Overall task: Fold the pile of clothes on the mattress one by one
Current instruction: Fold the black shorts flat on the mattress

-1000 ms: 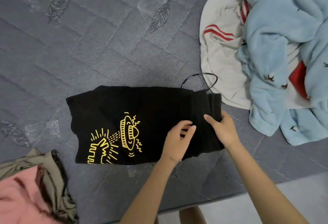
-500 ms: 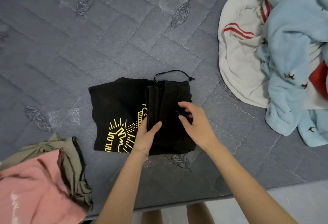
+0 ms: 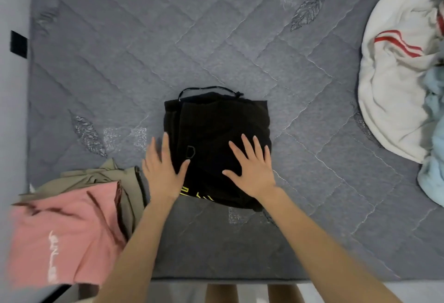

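Note:
A black garment (image 3: pixel 216 122) with a yellow print lies folded into a compact square in the middle of the grey quilted mattress (image 3: pixel 216 38), its drawstring looping out at the far edge. My left hand (image 3: pixel 163 170) lies flat on its left edge with straight fingers. My right hand (image 3: pixel 249 168) presses flat on its right half, fingers spread. Only a sliver of the yellow print shows at the near edge. The unfolded pile at the far right holds a white garment with red stripes (image 3: pixel 394 74) and a light blue fleece one (image 3: pixel 432 134).
A pink garment (image 3: pixel 60 235) lies on top of an olive one (image 3: pixel 115 180) at the near left corner of the mattress. A pale wall with a dark socket (image 3: pixel 18 43) runs along the left. The mattress's near edge is just below my forearms.
The black garment has been folded over once more into a small square, hiding most of the print. Both hands went from gripping the fabric to lying flat on it. The view shifted right.

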Tool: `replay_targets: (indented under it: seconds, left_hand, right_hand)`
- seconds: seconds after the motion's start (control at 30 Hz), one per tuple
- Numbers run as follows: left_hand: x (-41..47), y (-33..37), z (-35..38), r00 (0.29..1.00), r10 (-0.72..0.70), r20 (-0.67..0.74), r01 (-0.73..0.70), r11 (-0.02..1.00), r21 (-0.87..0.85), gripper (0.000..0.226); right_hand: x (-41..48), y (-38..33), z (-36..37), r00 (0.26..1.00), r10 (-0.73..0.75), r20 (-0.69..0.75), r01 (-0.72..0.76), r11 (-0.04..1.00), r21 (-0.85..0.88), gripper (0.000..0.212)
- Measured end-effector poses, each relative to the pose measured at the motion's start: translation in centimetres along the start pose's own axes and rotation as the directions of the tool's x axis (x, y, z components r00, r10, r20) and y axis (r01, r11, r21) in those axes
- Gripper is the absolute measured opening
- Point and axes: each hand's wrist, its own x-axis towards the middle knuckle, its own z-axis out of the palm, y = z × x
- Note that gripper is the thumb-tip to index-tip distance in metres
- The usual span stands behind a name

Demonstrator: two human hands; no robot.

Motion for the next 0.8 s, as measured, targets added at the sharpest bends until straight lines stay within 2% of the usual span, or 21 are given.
replay_targets:
  seconds: [0.07, 0.13, 0.23, 0.3, 0.37, 0.4, 0.43, 0.47, 0.5, 0.53, 0.57, 0.6, 0.63, 0.67, 0.7, 0.73, 0.8]
  left_hand:
    - [-0.2, 0.5, 1.3, 0.971, 0.238, 0.008, -0.234, 0.949, 0.210, 0.070]
    - [-0.3, 0.5, 3.1, 0.931, 0.347, 0.116, -0.366, 0.881, 0.300, 0.069]
    - [0.1, -0.5, 5.2, 0.931, 0.269, 0.246, -0.351, 0.843, 0.407, 0.077]
    - [0.1, -0.5, 5.4, 0.942, 0.254, 0.219, -0.326, 0.848, 0.418, 0.079]
    - [-0.7, 0.5, 5.0, 0.945, 0.307, 0.108, -0.326, 0.885, 0.332, 0.074]
    - [-1.4, 1.0, 5.0, 0.947, 0.321, 0.026, -0.317, 0.912, 0.262, 0.072]
    - [-2.4, 1.3, 4.9, 0.960, 0.276, -0.050, -0.264, 0.950, 0.167, 0.070]
    - [-3.5, 1.7, 4.8, 0.981, 0.157, -0.115, -0.154, 0.988, 0.029, 0.071]
    - [-4.6, 2.0, 4.7, 0.989, -0.021, -0.148, 0.000, 0.990, -0.143, 0.074]
    - [-5.5, 2.1, 4.6, 0.964, -0.226, -0.140, 0.170, 0.929, -0.328, 0.079]
    - [-6.3, 2.1, 4.5, 0.905, -0.419, -0.076, 0.330, 0.802, -0.499, 0.084]
    - [-7.0, 2.0, 4.7, 0.815, -0.578, 0.046, 0.466, 0.607, -0.644, 0.087]
    - [-7.5, 1.9, 5.0, 0.702, -0.679, 0.215, 0.574, 0.360, -0.735, 0.087]
    - [-7.9, 2.0, 5.1, 0.582, -0.707, 0.403, 0.652, 0.109, -0.751, 0.082]
    - [-8.2, 2.2, 5.3, 0.489, -0.668, 0.561, 0.698, -0.087, -0.711, 0.072]
    - [-8.4, 2.5, 5.6, 0.444, -0.604, 0.662, 0.723, -0.195, -0.663, 0.061]
    - [-8.5, 3.2, 6.0, 0.466, -0.489, 0.737, 0.741, -0.240, -0.627, 0.040]
  right_hand:
    - [0.8, 0.0, 1.2, 0.999, 0.041, 0.019, -0.040, 0.997, -0.061, 0.080]
    - [1.3, 0.3, 2.0, 0.998, 0.050, 0.034, -0.046, 0.993, -0.112, 0.081]
    - [1.5, 0.4, 2.0, 0.999, 0.023, -0.036, -0.024, 0.998, -0.052, 0.077]
    - [2.1, -0.2, 1.1, 0.978, -0.002, -0.207, 0.016, 0.998, 0.064, 0.068]
    - [3.9, -1.3, -0.2, 0.931, -0.002, -0.366, 0.063, 0.986, 0.156, 0.067]
    - [5.2, -1.9, -1.1, 0.914, -0.004, -0.405, 0.083, 0.981, 0.175, 0.071]
    - [6.6, -2.4, -2.0, 0.913, -0.008, -0.408, 0.085, 0.981, 0.173, 0.078]
    - [8.1, -2.8, -2.8, 0.927, -0.009, -0.374, 0.071, 0.986, 0.151, 0.085]
    - [9.5, -2.8, -3.6, 0.951, -0.005, -0.308, 0.044, 0.992, 0.118, 0.093]
    - [10.8, -2.7, -4.2, 0.975, 0.007, -0.224, 0.014, 0.996, 0.091, 0.099]
    - [11.8, -2.4, -4.7, 0.990, 0.023, -0.137, -0.013, 0.997, 0.077, 0.104]
    - [12.4, -2.1, -5.0, 0.997, 0.042, -0.060, -0.038, 0.997, 0.067, 0.107]
    - [12.9, -1.9, -5.1, 0.998, 0.058, -0.011, -0.058, 0.997, 0.049, 0.108]
    - [13.0, -1.8, -5.2, 0.997, 0.075, 0.009, -0.076, 0.997, 0.026, 0.107]
    - [13.0, -1.9, -5.2, 0.996, 0.093, 0.008, -0.093, 0.996, 0.008, 0.106]
    - [12.8, -2.0, -5.1, 0.994, 0.107, 0.005, -0.107, 0.994, 0.003, 0.104]
    - [12.1, -2.4, -5.1, 0.991, 0.134, 0.027, -0.136, 0.989, 0.064, 0.097]
